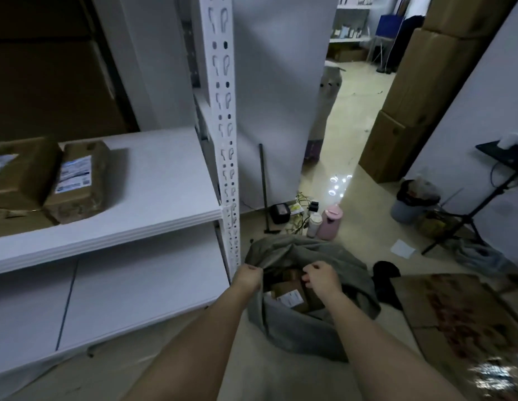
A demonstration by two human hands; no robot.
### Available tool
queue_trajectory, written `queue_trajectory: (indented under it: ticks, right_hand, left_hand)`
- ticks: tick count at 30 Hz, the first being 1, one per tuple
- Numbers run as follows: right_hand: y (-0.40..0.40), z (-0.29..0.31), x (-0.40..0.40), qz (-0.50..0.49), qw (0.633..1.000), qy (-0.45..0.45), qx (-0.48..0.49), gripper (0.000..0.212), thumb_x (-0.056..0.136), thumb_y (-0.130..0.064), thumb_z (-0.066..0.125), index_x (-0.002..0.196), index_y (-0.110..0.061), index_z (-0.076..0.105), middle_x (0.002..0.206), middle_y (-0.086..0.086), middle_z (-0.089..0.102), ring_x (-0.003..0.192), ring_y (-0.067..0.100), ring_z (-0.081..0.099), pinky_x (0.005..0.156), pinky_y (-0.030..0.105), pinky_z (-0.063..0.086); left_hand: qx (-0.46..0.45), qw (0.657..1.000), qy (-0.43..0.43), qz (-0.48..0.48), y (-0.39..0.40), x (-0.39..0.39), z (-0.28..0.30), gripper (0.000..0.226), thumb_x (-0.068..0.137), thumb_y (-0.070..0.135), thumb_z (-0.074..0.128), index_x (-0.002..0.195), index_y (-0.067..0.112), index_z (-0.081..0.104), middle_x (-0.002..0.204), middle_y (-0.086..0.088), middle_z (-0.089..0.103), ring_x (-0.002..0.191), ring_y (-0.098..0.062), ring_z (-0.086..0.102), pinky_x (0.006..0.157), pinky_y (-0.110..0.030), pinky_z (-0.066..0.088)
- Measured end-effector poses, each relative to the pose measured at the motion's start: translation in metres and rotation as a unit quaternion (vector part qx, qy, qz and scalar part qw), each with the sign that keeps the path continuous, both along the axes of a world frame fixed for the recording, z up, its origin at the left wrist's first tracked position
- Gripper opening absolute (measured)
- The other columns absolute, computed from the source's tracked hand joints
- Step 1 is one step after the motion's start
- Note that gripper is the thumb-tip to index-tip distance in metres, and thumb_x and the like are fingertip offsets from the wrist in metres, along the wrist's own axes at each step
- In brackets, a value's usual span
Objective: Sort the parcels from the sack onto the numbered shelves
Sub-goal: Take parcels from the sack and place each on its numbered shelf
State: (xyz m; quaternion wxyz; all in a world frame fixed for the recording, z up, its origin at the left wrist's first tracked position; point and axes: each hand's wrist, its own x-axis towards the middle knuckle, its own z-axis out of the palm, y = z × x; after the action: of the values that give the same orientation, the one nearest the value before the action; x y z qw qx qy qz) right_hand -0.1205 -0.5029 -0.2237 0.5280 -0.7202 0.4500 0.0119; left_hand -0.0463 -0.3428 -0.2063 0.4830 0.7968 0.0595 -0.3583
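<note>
A grey-green cloth sack (304, 331) stands open on the floor just right of the white shelf unit. Brown parcels (289, 295) with white labels lie inside it. My left hand (249, 276) grips the sack's left rim. My right hand (321, 277) is curled inside the sack's mouth, above the parcels; what its fingers hold is hidden. Two brown labelled parcels (78, 180) lie on the upper shelf board (165, 180) at the left. The lower shelf board (142, 287) is bare.
The white perforated shelf post (227, 140) rises right beside the sack. Bottles and a pink jug (328, 222) stand on the floor behind it. Stacked cardboard boxes (420, 96) line the right. A tripod (466, 221), a bin (411, 201) and flattened cardboard (460, 322) lie at the right.
</note>
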Motion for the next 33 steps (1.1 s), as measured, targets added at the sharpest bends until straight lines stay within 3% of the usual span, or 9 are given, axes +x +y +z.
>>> queue_trajectory:
  ticks: [6, 10, 12, 14, 16, 19, 24, 28, 33]
  right_hand:
    - [-0.039, -0.023, -0.006, 0.025, 0.998, 0.053, -0.016, 0.018, 0.096, -0.025, 0.048, 0.082, -0.018, 0.057, 0.093, 0.009, 0.067, 0.089, 0.027, 0.064, 0.089, 0.045, 0.052]
    - [-0.063, -0.041, 0.012, 0.069, 0.993, 0.095, -0.033, 0.02, 0.099, -0.026, 0.045, 0.089, -0.013, 0.057, 0.095, 0.01, 0.065, 0.084, 0.024, 0.06, 0.076, 0.033, 0.047]
    - [-0.077, -0.053, 0.026, 0.095, 0.987, 0.117, -0.052, 0.021, 0.1, -0.027, 0.043, 0.091, -0.014, 0.057, 0.092, 0.007, 0.063, 0.08, 0.02, 0.057, 0.072, 0.03, 0.043]
    - [-0.087, -0.064, 0.04, 0.118, 0.981, 0.137, -0.068, 0.019, 0.1, -0.028, 0.044, 0.092, -0.016, 0.056, 0.092, 0.004, 0.062, 0.08, 0.019, 0.056, 0.07, 0.029, 0.042]
    - [-0.098, -0.079, 0.054, 0.132, 0.977, 0.147, -0.075, 0.018, 0.1, -0.027, 0.044, 0.098, -0.016, 0.058, 0.096, 0.003, 0.062, 0.082, 0.019, 0.056, 0.07, 0.029, 0.042]
    - [-0.106, -0.1, 0.068, 0.163, 0.969, 0.165, -0.081, 0.022, 0.1, -0.026, 0.042, 0.111, -0.016, 0.058, 0.101, 0.003, 0.058, 0.087, 0.019, 0.052, 0.07, 0.028, 0.039]
    - [-0.113, -0.151, 0.088, 0.21, 0.96, 0.173, -0.069, 0.017, 0.099, -0.026, 0.041, 0.103, -0.017, 0.055, 0.101, 0.003, 0.062, 0.082, 0.019, 0.054, 0.071, 0.031, 0.043]
    - [-0.12, -0.216, 0.11, 0.248, 0.951, 0.167, -0.079, 0.018, 0.099, -0.026, 0.041, 0.103, -0.017, 0.056, 0.104, 0.003, 0.063, 0.092, 0.021, 0.06, 0.076, 0.032, 0.047]
    - [-0.129, -0.328, 0.132, 0.314, 0.929, 0.155, -0.118, 0.019, 0.099, -0.021, 0.04, 0.088, -0.018, 0.055, 0.087, 0.0, 0.059, 0.077, 0.016, 0.054, 0.067, 0.028, 0.042]
  left_hand:
    - [0.035, 0.999, 0.01, -0.035, -0.05, 0.007, -0.022, 0.036, 0.095, 0.004, 0.037, 0.062, 0.014, 0.03, 0.062, -0.006, 0.032, 0.053, -0.018, 0.029, 0.052, -0.027, 0.027]
    - [0.056, 0.996, 0.003, -0.065, -0.078, 0.029, -0.043, 0.035, 0.096, 0.005, 0.039, 0.063, 0.015, 0.03, 0.063, -0.006, 0.031, 0.054, -0.017, 0.028, 0.055, -0.027, 0.029]
    - [0.073, 0.994, 0.01, -0.085, -0.089, 0.042, -0.058, 0.03, 0.096, 0.007, 0.04, 0.066, 0.011, 0.039, 0.066, -0.013, 0.037, 0.055, -0.017, 0.031, 0.059, -0.027, 0.031]
    - [0.085, 0.99, 0.024, -0.107, -0.098, 0.051, -0.068, 0.022, 0.097, 0.012, 0.042, 0.098, -0.005, 0.055, 0.096, -0.031, 0.054, 0.071, -0.027, 0.051, 0.067, -0.033, 0.041]
    - [0.117, 0.983, 0.004, -0.144, -0.103, 0.062, -0.081, 0.035, 0.099, 0.018, 0.043, 0.127, -0.002, 0.047, 0.128, -0.025, 0.051, 0.11, -0.033, 0.054, 0.089, -0.034, 0.044]
    - [0.164, 0.962, -0.031, -0.218, -0.107, 0.072, -0.101, 0.039, 0.1, 0.022, 0.042, 0.136, 0.007, 0.04, 0.141, -0.015, 0.044, 0.127, -0.029, 0.045, 0.098, -0.029, 0.036]
    - [0.261, 0.917, -0.064, -0.296, -0.114, 0.078, -0.155, 0.041, 0.1, 0.026, 0.041, 0.139, 0.012, 0.043, 0.143, -0.013, 0.045, 0.127, -0.028, 0.047, 0.103, -0.035, 0.038]
    - [0.322, 0.872, -0.116, -0.35, -0.125, 0.08, -0.226, 0.037, 0.099, 0.023, 0.041, 0.134, 0.015, 0.048, 0.137, -0.012, 0.049, 0.122, -0.029, 0.05, 0.099, -0.038, 0.041]
    - [0.351, 0.827, -0.171, -0.404, -0.137, 0.085, -0.339, 0.044, 0.098, 0.026, 0.044, 0.14, 0.014, 0.043, 0.142, -0.013, 0.044, 0.129, -0.03, 0.043, 0.108, -0.041, 0.033]
